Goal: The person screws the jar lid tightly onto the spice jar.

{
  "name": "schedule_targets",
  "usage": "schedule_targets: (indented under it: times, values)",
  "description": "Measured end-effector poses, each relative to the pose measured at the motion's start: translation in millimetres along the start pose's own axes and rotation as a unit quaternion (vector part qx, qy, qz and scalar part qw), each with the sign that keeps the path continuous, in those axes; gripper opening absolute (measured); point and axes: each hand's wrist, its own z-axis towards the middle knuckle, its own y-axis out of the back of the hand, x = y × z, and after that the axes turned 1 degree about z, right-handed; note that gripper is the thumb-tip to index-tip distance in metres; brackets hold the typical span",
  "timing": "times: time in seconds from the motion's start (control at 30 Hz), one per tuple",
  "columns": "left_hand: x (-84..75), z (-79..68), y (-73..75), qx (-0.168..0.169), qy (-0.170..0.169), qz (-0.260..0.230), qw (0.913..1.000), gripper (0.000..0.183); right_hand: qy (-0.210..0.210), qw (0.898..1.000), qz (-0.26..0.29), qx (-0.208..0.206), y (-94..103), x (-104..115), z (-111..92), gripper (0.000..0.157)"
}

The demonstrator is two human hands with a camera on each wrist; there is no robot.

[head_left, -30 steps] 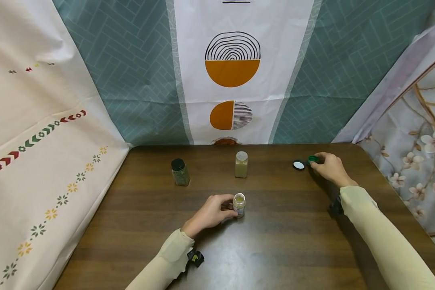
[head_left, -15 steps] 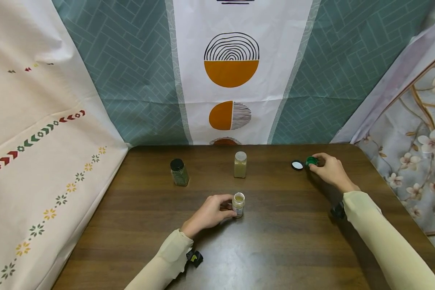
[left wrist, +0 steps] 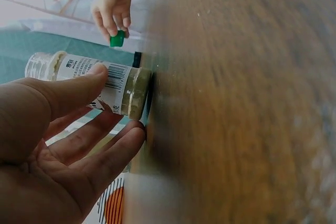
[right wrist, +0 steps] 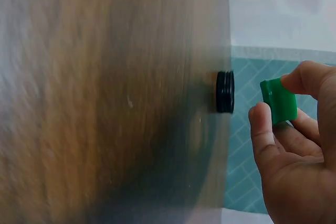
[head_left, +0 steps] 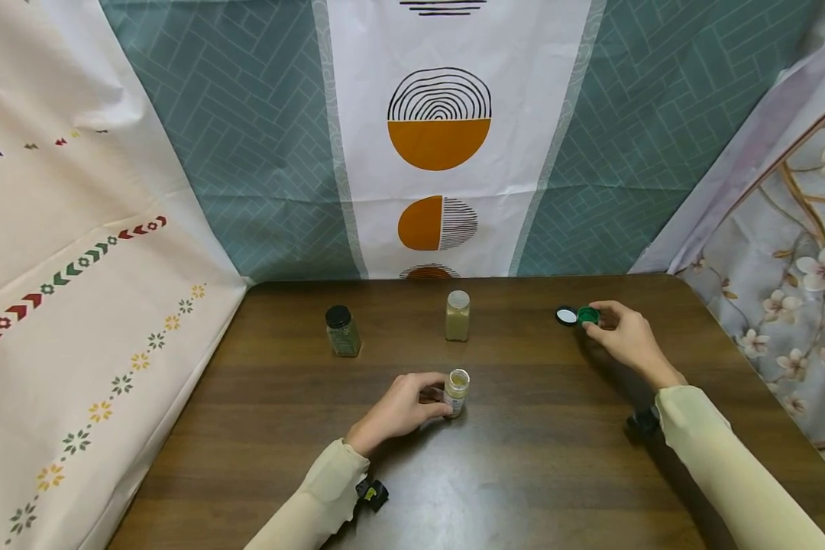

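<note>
In the head view my left hand grips a small glass spice jar standing upright and lidless at mid-table. The left wrist view shows its white barcode label and yellowish contents, with my thumb and fingers around the glass. At the far right my right hand pinches a green cap between thumb and fingers, its hollow side towards me in the head view. The right wrist view has the green cap raised off the table. Beside it lies a black lid, white inner face up.
Behind the held jar stands a lidless-looking pale jar with yellowish powder. A jar with a black lid and green contents stands further left. The wooden table ends at patterned cloths at the back and sides.
The green cap has tipped in my right hand, so more of its hollow inside shows, and has come slightly nearer. My left hand stays on the jar.
</note>
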Motion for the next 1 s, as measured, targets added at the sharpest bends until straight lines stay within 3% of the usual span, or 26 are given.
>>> schedule_targets:
  times: [0.7,1.0]
  values:
    - [-2.2,0.2,0.0,-0.008,-0.009,0.01,0.9999,0.041,0.031,0.995,0.093,-0.031,-23.3,39.2,-29.9,0.045]
    - [-3.9,-2.0,0.7,-0.012,-0.012,0.019,0.9997,0.043,0.065,0.98,0.185,-0.025,-37.3,55.3,-37.6,0.044]
